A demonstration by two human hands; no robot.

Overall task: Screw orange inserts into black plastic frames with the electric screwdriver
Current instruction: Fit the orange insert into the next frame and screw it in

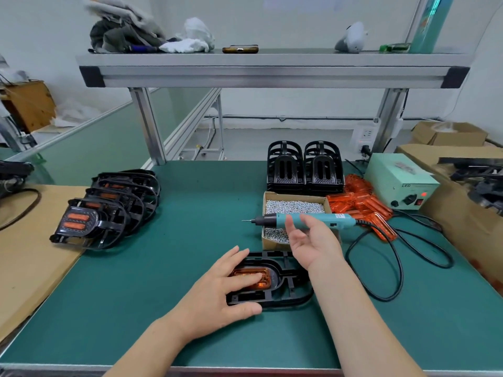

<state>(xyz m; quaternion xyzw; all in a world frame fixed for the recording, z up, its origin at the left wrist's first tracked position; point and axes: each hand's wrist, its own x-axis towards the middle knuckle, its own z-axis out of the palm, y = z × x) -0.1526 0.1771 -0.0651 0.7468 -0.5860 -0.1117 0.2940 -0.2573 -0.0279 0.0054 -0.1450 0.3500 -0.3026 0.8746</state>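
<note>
Progress stands partway: a fanned row of black plastic frames with orange inserts already fitted (109,210) lies at the left of the green bench mat (163,268), overlapping a brown cardboard sheet (27,254). Two stacks of bare black frames (304,170) at the back and a heap of loose translucent orange inserts (362,202) suggest much work remains.

The frame in hand (288,295) lies flat near the front edge, with an orange insert (265,278) seated in it. The left hand (231,292) rests on it, fingers straight across the insert and thumb at the near rim. Whether any screw is in cannot be told.

The right hand (307,240) hovers empty with relaxed, spread fingers, just in front of the teal electric screwdriver (326,220). The tool lies across an open cardboard box of silver screws (294,206), its bit pointing left.

The mat left of the frame offers room. On the right, the black cable (394,268) loops close to the frame, and could snag.
</note>
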